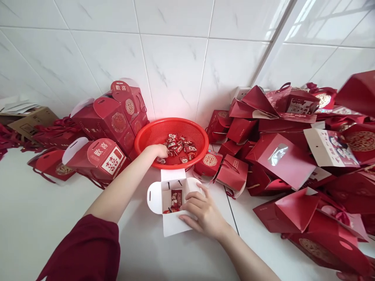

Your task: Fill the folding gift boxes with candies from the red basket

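Note:
A small gift box stands unfolded at the top, its white inner flaps spread out. Inside it lie a dark red wrapped candy and a brighter red packet, partly hidden. My right hand grips the box's right side, with fingers over the edge and flap. Behind the box is a red plastic basket with several red wrapped candies in it. My left hand reaches over its left rim among the candies. Its fingers are bent together, and the tips are hidden.
Closed red gift boxes are stacked left of the basket, with another box in front. A large heap of red boxes covers the right side. A cardboard carton sits far left. A white tiled wall rises behind.

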Demonstrator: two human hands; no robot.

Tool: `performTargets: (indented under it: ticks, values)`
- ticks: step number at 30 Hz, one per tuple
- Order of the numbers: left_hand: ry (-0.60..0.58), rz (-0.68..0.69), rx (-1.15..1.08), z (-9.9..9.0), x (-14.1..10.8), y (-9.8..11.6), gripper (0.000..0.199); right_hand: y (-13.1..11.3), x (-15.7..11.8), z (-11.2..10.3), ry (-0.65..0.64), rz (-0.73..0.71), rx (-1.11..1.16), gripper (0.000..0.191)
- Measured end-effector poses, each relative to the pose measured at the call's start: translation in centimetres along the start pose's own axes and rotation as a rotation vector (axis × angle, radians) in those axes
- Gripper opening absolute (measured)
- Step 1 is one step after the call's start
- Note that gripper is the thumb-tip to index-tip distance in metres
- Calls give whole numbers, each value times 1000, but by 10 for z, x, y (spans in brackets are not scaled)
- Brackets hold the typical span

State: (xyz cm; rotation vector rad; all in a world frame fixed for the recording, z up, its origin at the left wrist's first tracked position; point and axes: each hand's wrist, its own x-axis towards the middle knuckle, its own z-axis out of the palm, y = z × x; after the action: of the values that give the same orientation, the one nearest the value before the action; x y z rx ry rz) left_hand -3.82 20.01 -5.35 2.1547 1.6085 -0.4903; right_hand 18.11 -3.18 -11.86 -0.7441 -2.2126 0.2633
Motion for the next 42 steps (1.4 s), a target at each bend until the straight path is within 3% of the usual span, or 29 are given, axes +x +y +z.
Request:
performTargets:
  ticks: [4, 9, 20, 27, 36, 39, 42]
  values:
    - [17, -64, 71, 1, 0, 0, 36, 2, -1, 1, -2, 2, 5, 12]
    - [102, -54, 68, 5, 2, -2, 72, 2, 0, 2, 2, 5, -2, 13]
    - [-125, 61, 31, 7, 2, 1, 44, 2, 0, 0, -9, 12, 12, 12]
    - [-146, 4, -18, 8, -2, 5, 80, 2, -1, 0, -19, 17, -8, 14]
    - [-191, -116, -40, 12, 4, 0, 26, 2, -1, -1, -21, 22, -1, 14]
    - [-160, -53, -158, 10, 2, -5, 24, 2, -1, -1, -19, 15, 8, 14]
    - [-126, 51, -358, 5, -8, -9, 36, 0, 0, -2, -26, 23, 11, 14]
